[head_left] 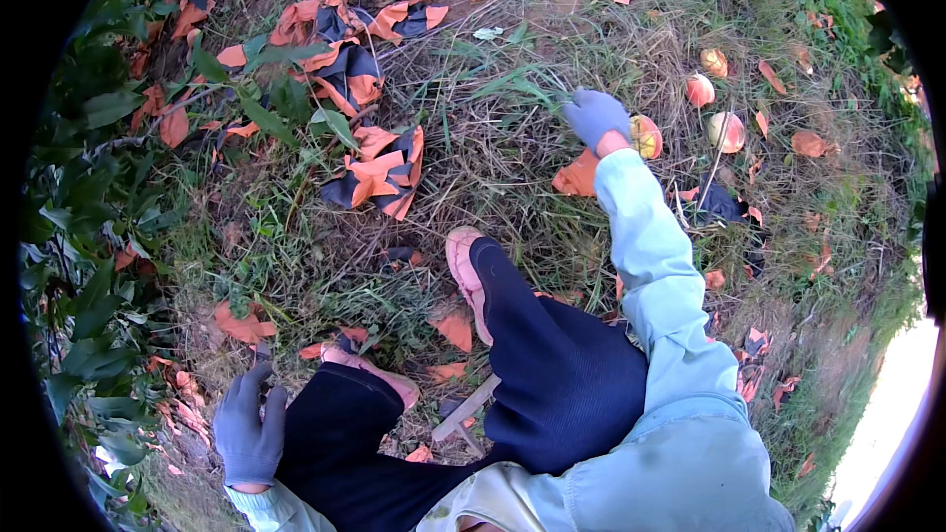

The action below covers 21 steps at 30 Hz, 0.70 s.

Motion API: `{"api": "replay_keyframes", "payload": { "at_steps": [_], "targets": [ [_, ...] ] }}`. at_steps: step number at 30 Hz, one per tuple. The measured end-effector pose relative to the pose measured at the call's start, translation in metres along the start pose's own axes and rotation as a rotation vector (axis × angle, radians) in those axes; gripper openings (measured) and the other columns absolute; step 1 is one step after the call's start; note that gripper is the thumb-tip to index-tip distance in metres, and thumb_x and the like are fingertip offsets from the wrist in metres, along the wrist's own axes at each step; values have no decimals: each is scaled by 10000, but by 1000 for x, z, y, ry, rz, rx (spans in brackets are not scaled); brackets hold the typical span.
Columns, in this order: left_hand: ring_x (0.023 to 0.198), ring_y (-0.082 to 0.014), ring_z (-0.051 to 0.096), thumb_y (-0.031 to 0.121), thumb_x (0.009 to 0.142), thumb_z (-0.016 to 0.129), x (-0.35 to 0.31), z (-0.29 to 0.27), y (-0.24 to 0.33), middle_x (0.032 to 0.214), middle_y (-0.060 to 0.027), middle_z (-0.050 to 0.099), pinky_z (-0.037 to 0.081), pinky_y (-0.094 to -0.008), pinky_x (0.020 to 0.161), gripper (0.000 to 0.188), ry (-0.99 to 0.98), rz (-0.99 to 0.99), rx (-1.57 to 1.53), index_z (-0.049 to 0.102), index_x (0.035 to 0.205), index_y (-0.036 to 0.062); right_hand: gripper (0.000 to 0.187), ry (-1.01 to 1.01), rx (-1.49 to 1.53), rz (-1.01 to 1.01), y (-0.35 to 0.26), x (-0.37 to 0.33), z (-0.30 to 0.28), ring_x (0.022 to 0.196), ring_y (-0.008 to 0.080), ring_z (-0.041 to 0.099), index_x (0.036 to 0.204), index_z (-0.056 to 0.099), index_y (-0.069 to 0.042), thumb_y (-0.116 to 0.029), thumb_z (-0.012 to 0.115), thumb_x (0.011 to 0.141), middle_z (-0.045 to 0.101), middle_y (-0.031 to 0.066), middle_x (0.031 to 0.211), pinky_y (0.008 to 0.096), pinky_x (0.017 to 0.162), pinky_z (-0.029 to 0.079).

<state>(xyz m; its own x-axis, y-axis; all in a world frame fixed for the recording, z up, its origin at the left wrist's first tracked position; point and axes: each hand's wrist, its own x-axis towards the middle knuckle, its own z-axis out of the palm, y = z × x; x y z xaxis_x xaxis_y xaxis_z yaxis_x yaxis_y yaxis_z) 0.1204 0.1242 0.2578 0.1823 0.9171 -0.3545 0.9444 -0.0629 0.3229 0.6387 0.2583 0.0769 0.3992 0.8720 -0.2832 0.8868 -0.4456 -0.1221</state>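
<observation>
Person viewed from above, crouched, both hands in grey gloves. Right arm, in a pale blue-green sleeve, fully extended forward and away from the body; right hand (597, 116) at its far end, back of the glove toward the camera, fingers curled downward, grip state hidden from this angle. Left arm held low and close to the body, only the cuff visible; left hand (249, 427) beside the left knee, fingers loosely spread and pointing forward, holding nothing.

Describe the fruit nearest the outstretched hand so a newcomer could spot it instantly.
Follow the pale blue sleeve up to the grey-gloved right hand on the dry grass. The round yellow-orange fruit lies right beside its wrist. Unlike the paler fruits farther right, it alone sits against the glove.
</observation>
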Motion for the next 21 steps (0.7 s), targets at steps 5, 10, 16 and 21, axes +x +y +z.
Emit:
{"api": "replay_keyframes", "payload": {
  "at_steps": [5,10,16,21],
  "targets": [
    [732,-299,579,183,804,567,5,-1,4,858,-141,594,447,-381,657,270,-27,-55,-7,571,1027,30,290,342,144,117,13,2,-34,935,332,585,990,638,-188,-381,516,811,620,122,1012,411,794,460],
    [761,-309,583,193,810,561,9,1,2,863,-143,594,448,-386,684,278,-30,-24,10,569,1028,21,349,609,392,64,38,68,-29,1000,330,565,1110,579,-161,-295,584,787,564,154,1130,393,827,447],
    [761,-308,584,192,810,562,20,-1,6,856,-140,592,448,-385,678,270,-52,-37,7,569,1023,24,678,346,287,-24,92,145,46,1119,340,505,1308,409,-153,-358,680,721,474,174,1278,374,936,401],
    [746,-300,582,187,809,563,15,1,8,844,-139,586,447,-382,652,259,-32,-58,24,567,1014,29,442,82,81,-78,47,105,28,1055,316,545,1161,554,-163,-397,583,787,572,122,1161,398,888,431]
  ]
}}
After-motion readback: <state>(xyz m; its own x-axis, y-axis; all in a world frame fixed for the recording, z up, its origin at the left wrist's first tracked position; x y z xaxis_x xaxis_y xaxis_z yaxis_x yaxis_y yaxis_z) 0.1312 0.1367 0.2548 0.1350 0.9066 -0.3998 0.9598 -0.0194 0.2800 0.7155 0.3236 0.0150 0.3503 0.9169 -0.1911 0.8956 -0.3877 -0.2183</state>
